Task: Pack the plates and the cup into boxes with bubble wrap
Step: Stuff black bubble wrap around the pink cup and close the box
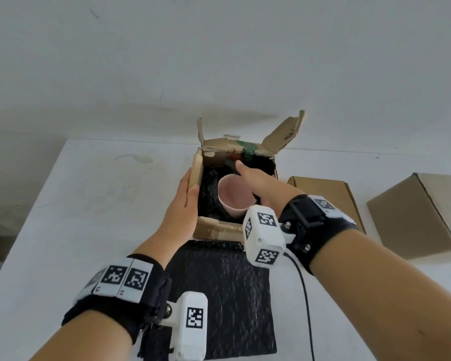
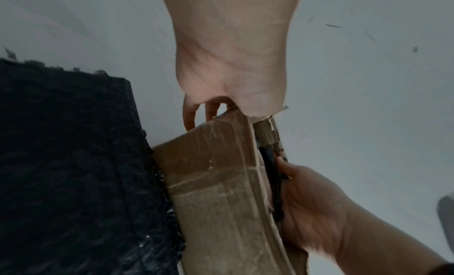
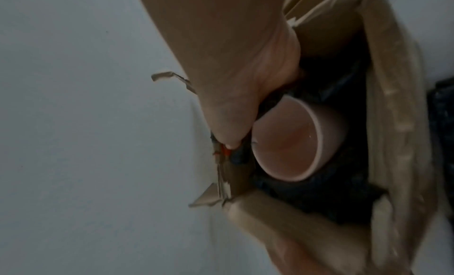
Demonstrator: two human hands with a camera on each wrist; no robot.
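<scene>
Tucking black wrap [image 1: 211, 196] beside the pink cup [image 1: 233, 195] inside the open box [image 1: 216, 227], your right hand [image 1: 261, 187] could tip it.

From the left wrist, your left hand [image 2: 233, 65] lies flat against the box wall; ease off and the box may slide.

From the right wrist, your fingers pinch wrap just beside the cup rim.

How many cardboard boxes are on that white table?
3. An open brown cardboard box sits at the centre, holding a pink cup. A closed flat box lies just right of it. A third closed box sits at the far right, partly cropped.
</scene>
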